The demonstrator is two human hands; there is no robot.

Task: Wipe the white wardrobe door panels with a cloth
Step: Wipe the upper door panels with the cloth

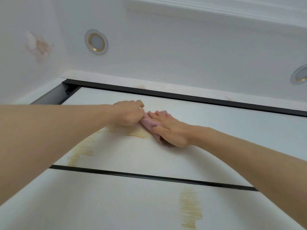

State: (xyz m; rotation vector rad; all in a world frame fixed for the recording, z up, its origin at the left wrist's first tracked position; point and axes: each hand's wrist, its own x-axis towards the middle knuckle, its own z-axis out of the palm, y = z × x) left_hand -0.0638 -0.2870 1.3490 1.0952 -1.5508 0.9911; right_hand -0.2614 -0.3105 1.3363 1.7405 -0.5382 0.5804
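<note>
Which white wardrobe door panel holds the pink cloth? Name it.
The upper white panel, above the black dividing strip: the pink cloth lies there under the right hand. The lower panel has none.

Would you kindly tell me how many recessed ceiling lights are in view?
2. One recessed ceiling light sits upper left in the ceiling; the second light is partly cut off at the right edge. Others may lie outside the frame.

Soft pink cloth [150,123] lies on the smooth, matt white door panel [216,130].
</note>
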